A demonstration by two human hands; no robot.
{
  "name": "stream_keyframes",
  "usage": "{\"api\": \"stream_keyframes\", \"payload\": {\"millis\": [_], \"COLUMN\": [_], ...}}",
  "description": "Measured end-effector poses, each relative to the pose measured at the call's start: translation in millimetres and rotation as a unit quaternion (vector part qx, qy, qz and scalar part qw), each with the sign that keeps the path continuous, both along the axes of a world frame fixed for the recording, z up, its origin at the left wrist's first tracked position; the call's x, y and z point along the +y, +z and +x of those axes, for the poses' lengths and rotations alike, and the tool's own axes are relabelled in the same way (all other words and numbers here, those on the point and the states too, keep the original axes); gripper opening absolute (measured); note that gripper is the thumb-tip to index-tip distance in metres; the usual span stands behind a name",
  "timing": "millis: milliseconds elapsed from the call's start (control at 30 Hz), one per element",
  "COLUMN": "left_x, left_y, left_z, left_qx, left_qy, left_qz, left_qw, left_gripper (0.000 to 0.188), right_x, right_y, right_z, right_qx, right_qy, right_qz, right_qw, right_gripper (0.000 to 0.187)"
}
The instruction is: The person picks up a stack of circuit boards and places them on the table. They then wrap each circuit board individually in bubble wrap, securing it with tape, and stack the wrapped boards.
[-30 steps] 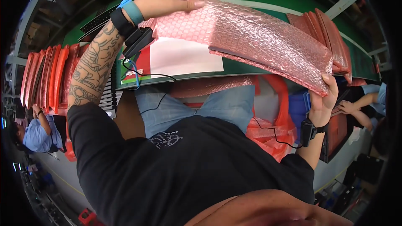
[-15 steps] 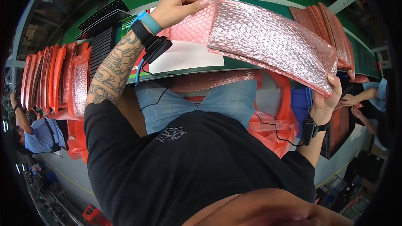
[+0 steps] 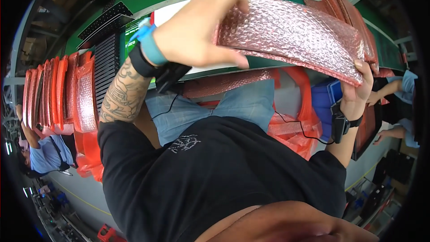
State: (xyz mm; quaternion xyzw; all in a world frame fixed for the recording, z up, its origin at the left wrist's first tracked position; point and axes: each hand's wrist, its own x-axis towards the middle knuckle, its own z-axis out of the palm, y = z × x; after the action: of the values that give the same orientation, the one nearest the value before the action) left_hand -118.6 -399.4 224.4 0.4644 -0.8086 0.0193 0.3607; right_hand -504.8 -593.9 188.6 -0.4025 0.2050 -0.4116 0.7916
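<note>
A long pink bubble-wrap pouch [image 3: 291, 27] with a shiny surface slants across in front of me, with something flat and stiff inside that I cannot make out. My right hand [image 3: 358, 78] grips its lower right corner, thumb on top. At the pouch's left end is my left hand [image 3: 201, 27], slightly blurred, its thumb and fingers spread wide across the width. The thumb lies along the lower edge and the fingers reach over the upper one. The pouch's flap is hidden behind this hand.
Filled pink pouches [image 3: 58, 92] stand in a row at the left, beside black slotted panels [image 3: 109, 58]. More pouches [image 3: 351, 15] lean at the back right. Red bubble wrap [image 3: 295, 130] hangs by my legs near a blue bin [image 3: 327, 103]. Co-workers are at both sides.
My left hand has let go of the flap's far corner, spread its fingers and moved right over the pouch's end. The flap no longer shows. My right hand has risen slightly with its corner.
</note>
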Motion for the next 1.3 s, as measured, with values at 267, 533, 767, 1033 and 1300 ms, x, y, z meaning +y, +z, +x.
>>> {"api": "stream_keyframes", "payload": {"millis": [267,533,767,1033,1300], "left_x": [-1.3,-2.4,-8.2,-1.1,26.9], "left_y": [-13.5,-17.8,-20.8,-24.8,-31.4], "left_z": [-30.0,-18.2,-19.9,-52.8,-45.3], "left_qx": [-0.034,0.007,0.388,0.646,0.793], "left_qy": [0.053,0.039,-0.095,-0.331,-0.356], "left_qz": [0.099,0.118,0.222,0.335,0.237], "left_qw": [0.993,0.992,0.889,0.6,0.433], "left_gripper": [0.058,0.063,0.075,0.088,0.064], "right_x": [-10.7,-10.7,25.3,39.2,42.8], "right_y": [-0.2,15.3,119.7,66.0,78.0], "right_z": [9.8,19.7,98.8,207.7,247.1], "right_qx": [-0.02,0.007,-0.131,-0.141,-0.154], "right_qy": [0.074,0.079,0.137,0.155,0.177], "right_qz": [0.016,0.011,-0.112,-0.176,-0.151], "right_qw": [0.997,0.997,0.975,0.962,0.96], "right_gripper": [0.044,0.038,0.021,0.025,0.029]}}
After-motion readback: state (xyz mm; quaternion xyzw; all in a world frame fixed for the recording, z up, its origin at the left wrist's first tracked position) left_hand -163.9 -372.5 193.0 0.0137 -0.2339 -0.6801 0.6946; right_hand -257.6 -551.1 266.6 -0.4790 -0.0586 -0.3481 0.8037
